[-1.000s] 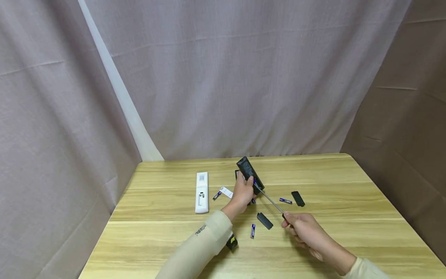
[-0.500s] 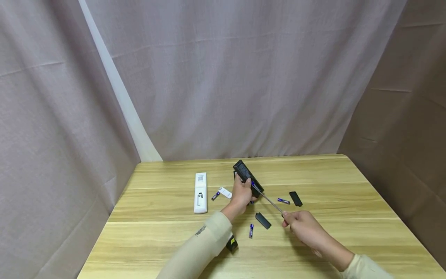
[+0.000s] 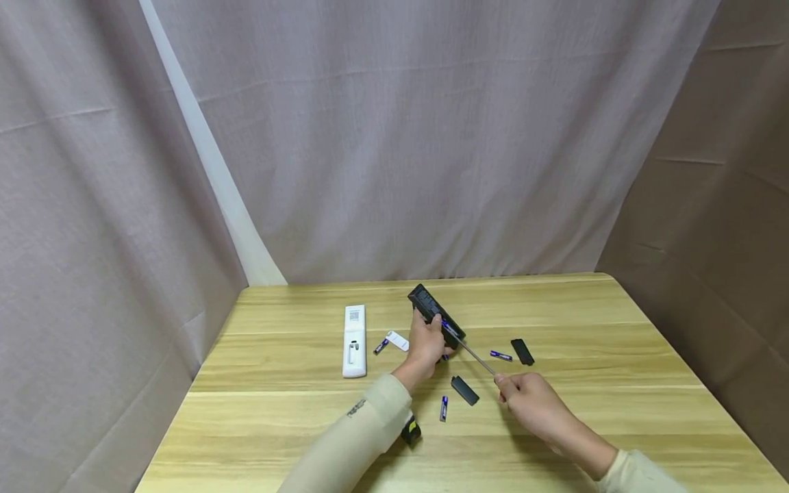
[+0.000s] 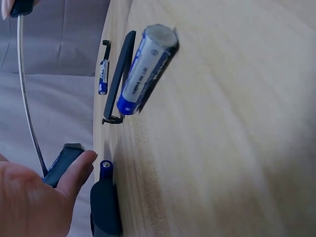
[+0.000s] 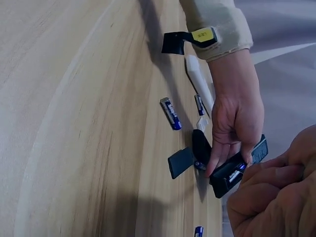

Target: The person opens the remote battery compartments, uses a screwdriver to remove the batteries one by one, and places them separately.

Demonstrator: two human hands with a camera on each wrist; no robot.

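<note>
In the head view my left hand (image 3: 424, 348) holds a black remote control (image 3: 425, 300) above the table, its back turned up and the battery compartment uncovered. A blue-and-white battery (image 5: 234, 176) lies in that compartment. My right hand (image 3: 535, 402) grips a screwdriver (image 3: 476, 357) by its dark handle. The long metal shaft reaches to the compartment, its tip at or close to the battery; exact contact cannot be made out. Below the left hand, a second dark remote (image 5: 200, 144) lies on the table with a battery by its end, mostly hidden in the head view.
A white remote (image 3: 354, 342) lies at left, near a white battery cover (image 3: 398, 340) and a battery (image 3: 381, 346). Two black covers, one nearer (image 3: 465, 390) and one farther right (image 3: 522, 351), lie on the wooden table (image 3: 277, 424). Loose batteries lie close (image 3: 444, 409) and right (image 3: 501, 356).
The held remote has shifted slightly left and tilted further over. My right hand and the screwdriver have followed a little to the left. More of the battery in the compartment shows.
</note>
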